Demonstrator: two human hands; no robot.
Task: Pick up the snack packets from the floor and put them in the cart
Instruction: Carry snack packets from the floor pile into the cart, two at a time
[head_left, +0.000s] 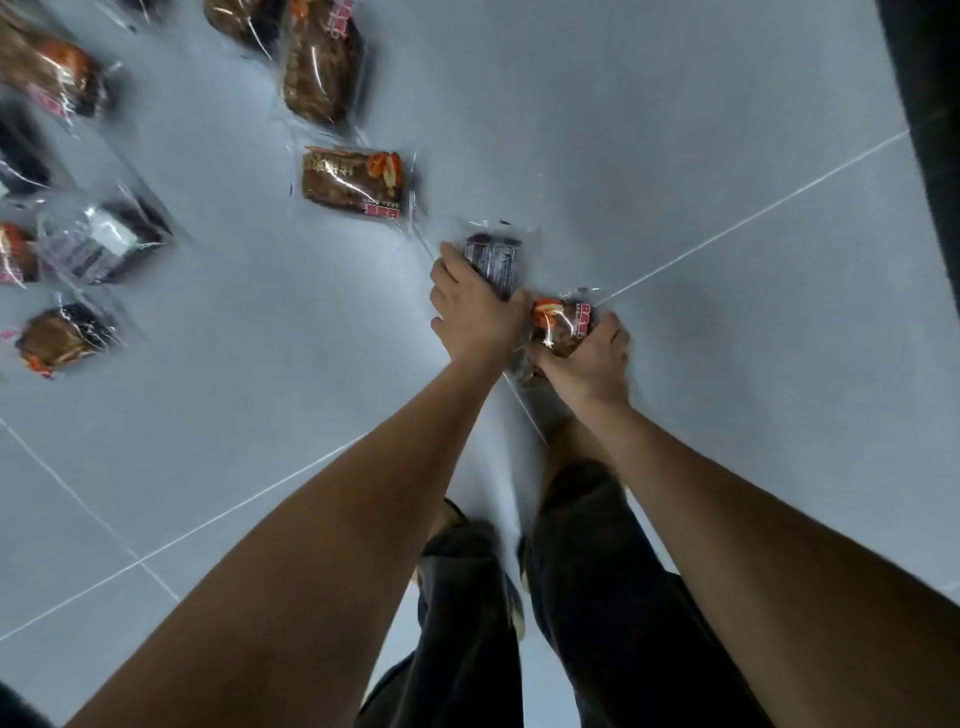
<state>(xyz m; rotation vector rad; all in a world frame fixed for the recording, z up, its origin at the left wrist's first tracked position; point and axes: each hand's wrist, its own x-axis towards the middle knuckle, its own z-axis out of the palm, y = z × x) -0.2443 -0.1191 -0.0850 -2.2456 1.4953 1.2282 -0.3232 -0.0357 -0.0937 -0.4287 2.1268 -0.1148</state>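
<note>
The fingers of the left hand (475, 312) are curled around the lower end of a dark packet (493, 260), clamped on it; its clear wrapper sticks out past the knuckles. Whether the packet is touching the floor (649, 130) or just above it is hard to tell. The right hand (589, 358) is closed in a fist around a brown packet with an orange and red patch (563, 322), which pokes out from the top of the grip. The two hands are just beside each other, both arms stretched down from the camera, with dark trouser legs (597, 597) below them.

Further out on the grey tiled floor lie more packets in clear wrappers. The nearest is a brown packet (358, 182) lying flat just up and left of the left hand. A larger brown one (319, 73) lies beyond it. To the far left are several blurred packets, among them a dark one with a white label (104, 241) and a small brown one (62, 335). No cart appears in the view.
</note>
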